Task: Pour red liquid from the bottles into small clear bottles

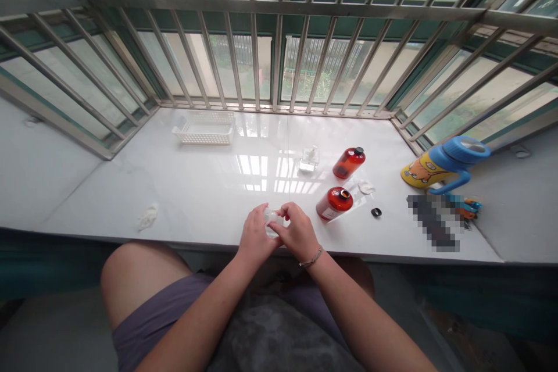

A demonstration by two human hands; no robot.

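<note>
Clear object (271, 216) — in both hands (254, 232), near counter edge (203, 239)

The person's left hand (256, 233) and right hand (299, 232) meet around a small object (272, 215) at the near edge of the counter (196, 206). Rightward, 1 bottle (333, 206) stands before a farther bottle (347, 164); a flask (438, 165) stands right of both. A basket (207, 138) sits behind, leftward.
</note>
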